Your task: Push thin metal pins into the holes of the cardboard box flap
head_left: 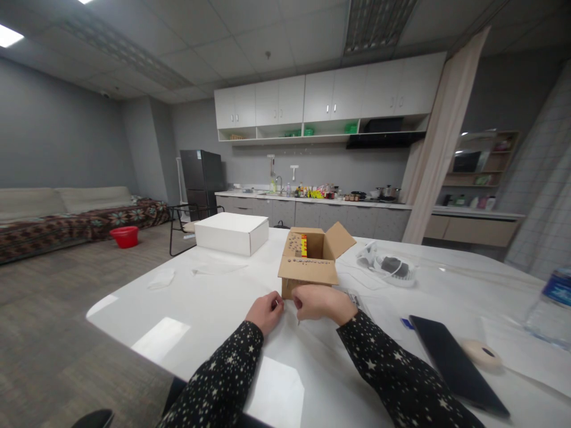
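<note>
An open brown cardboard box (308,272) with dark printed marks stands on the white table, its flaps folded out. A yellow and red item (304,245) shows at its inner left side. Just in front of the box, my left hand (266,312) rests near the tabletop with its fingers curled in. Whatever those fingers hold, if anything, is hidden. My right hand (325,302) is closed in a pinch before the box's front wall, close to my left hand. Below its fingertips a tiny thin tip pokes out, too small to name.
On the table (214,309) stand a white box (232,233) at the left and a white coiled cable with a round part (395,268) at the right. Nearer me lie a black tablet-like slab (457,362), a beige mouse-like object (480,353) and a water bottle (553,309).
</note>
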A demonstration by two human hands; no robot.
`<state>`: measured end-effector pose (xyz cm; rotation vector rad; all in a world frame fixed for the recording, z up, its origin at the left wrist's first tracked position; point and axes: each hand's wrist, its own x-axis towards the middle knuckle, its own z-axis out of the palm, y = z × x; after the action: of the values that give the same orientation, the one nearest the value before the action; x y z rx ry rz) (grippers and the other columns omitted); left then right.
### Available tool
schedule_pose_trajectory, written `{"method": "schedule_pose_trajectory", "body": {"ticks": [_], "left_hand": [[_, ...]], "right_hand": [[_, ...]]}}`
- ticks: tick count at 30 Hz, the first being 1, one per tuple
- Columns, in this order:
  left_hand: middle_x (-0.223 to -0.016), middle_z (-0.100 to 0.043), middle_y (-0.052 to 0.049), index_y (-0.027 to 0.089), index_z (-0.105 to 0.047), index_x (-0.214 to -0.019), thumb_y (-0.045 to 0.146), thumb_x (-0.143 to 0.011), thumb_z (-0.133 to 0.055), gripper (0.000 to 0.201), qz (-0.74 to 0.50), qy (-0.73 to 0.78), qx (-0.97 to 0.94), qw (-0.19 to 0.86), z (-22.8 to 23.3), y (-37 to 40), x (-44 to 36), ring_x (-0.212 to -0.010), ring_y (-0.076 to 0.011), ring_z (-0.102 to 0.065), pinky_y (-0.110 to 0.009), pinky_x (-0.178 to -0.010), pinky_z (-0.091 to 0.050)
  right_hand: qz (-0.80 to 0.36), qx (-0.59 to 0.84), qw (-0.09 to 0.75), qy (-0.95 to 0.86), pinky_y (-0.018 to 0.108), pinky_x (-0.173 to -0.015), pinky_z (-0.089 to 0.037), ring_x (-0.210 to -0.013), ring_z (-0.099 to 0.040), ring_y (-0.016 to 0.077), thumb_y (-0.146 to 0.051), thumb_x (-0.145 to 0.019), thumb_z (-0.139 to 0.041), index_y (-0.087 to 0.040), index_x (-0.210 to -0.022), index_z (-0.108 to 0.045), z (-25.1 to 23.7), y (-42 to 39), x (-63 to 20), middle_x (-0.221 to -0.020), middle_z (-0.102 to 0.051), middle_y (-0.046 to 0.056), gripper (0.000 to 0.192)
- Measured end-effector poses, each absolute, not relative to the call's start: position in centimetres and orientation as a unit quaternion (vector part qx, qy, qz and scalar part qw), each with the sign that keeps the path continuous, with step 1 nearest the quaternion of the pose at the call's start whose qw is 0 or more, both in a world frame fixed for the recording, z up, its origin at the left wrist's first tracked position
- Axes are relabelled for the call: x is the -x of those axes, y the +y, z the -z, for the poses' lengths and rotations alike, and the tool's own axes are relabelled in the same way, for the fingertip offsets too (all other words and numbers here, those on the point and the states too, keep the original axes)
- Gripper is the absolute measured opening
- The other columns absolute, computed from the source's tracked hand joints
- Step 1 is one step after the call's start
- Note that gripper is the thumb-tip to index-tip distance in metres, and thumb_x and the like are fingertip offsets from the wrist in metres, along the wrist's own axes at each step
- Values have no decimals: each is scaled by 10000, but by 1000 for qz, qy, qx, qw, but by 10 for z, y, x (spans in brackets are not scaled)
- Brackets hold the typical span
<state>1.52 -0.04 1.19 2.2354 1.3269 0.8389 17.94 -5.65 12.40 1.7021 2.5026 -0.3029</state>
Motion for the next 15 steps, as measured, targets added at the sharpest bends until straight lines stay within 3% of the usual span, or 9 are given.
{"method": "schedule_pose_trajectory", "body": {"ticks": [8, 15], "left_hand": [[-602, -547, 20, 173, -599, -760, 211, -821, -485, 135, -301, 471, -804, 202, -10, 1, -15, -584, -115, -470, -223, -589, -310], [-588, -518, 27, 174, -598, -759, 185, -805, -485, 123, -301, 480, -800, 199, -12, 2, -9, -585, -115, -449, -225, -594, -306]], "right_hand": [[104, -507, 14, 855, 223, -494, -319, -615, -520, 126, -208, -686, -565, -186, -774, -618, -145, -77, -181, -740, -637, 22, 105], [117, -500, -107, 851, 213, -530, -317, -641, -486, 113, -171, -679, -543, -188, -744, -544, -186, -95, -201, -723, -584, -3, 67]]}}
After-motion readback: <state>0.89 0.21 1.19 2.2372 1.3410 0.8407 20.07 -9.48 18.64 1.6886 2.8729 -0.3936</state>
